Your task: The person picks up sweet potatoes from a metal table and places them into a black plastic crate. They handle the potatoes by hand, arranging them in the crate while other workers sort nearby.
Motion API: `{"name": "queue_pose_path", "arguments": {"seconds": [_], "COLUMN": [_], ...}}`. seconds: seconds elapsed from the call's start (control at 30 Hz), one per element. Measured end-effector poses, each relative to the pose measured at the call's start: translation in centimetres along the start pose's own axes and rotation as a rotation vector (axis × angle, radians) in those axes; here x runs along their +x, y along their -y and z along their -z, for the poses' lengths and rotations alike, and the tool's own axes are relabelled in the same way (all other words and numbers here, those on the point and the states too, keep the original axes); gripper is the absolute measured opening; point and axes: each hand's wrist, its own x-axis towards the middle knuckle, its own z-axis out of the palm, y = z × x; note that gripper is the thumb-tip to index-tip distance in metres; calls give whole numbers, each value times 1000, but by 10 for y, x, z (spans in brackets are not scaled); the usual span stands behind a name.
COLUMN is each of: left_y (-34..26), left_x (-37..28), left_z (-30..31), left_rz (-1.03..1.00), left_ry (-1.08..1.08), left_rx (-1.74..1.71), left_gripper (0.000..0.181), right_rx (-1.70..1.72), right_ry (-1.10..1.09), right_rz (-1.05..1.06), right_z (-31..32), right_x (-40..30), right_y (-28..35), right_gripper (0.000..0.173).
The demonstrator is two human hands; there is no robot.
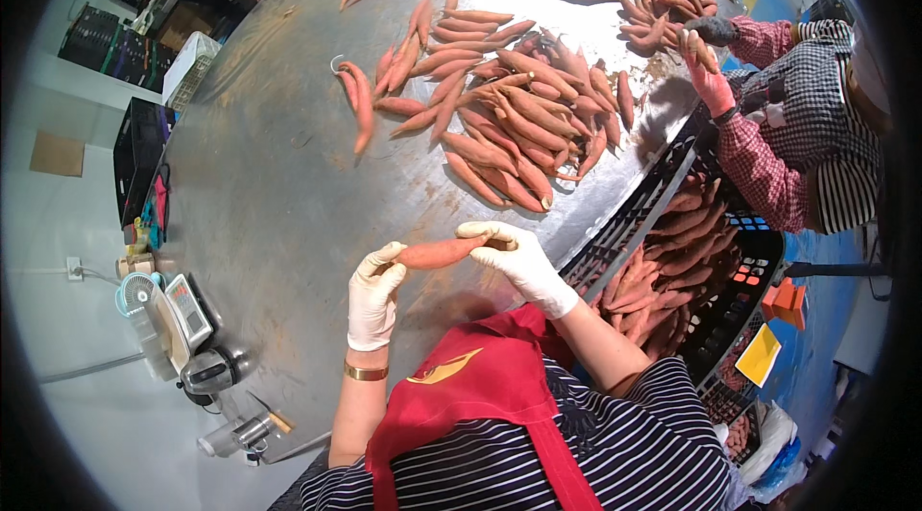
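My left hand (376, 289), in a white glove, pinches the left end of a slender sweet potato (441, 254). At its other tip, the gloved fingers of my right hand (520, 260) hold it. The sweet potato lies roughly level between both hands, above the near part of a metal table (288, 223). Beyond my hands rests a large heap of sweet potatoes (529, 115), with loose ones spread to its left and at the far side. Two curved sweet potatoes (364, 107) lie apart, left of the heap.
A black plastic crate full of sweet potatoes (684, 252) stands at the table's right edge. A co-worker (785, 100) at the right holds a sweet potato beside another pile (666, 3). A scale (191, 313), a kettle (209, 370) and a small fan (137, 293) line the left edge.
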Motion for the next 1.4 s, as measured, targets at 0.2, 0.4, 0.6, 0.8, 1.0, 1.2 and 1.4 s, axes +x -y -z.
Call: {"name": "queue_pose_path", "arguments": {"seconds": [0.2, 0.4, 0.6, 0.8, 1.0, 1.2, 1.4], "left_y": [-11, -20, -16, -11, -7, 3, 5], "left_x": [0, -2, -1, -6, -2, 3, 9], "left_z": [-33, -66, -87, -86, -75, -62, -35], "left_rz": [16, 70, 83, 134, 128, 161, 185], "left_ry": [44, 147, 215, 213, 166, 105, 46], "left_rx": [135, 262, 347, 364, 373, 190, 214], "left_gripper": [36, 36, 37, 30, 24, 20, 29], "right_rx": [284, 530, 605, 611, 476, 375, 628], "right_ry": [-129, -126, -182, -226, -198, -262, -489], "right_rz": [3, -89, -96, -110, -154, 48, 305], "right_z": [12, 28, 40, 39, 34, 50, 91], "right_x": [-7, -23, -40, -55, -69, -67, -49], "right_y": [-14, -18, -27, -30, -12, -14, 14], "right_gripper": [38, 41, 41, 40, 38, 37, 29]}}
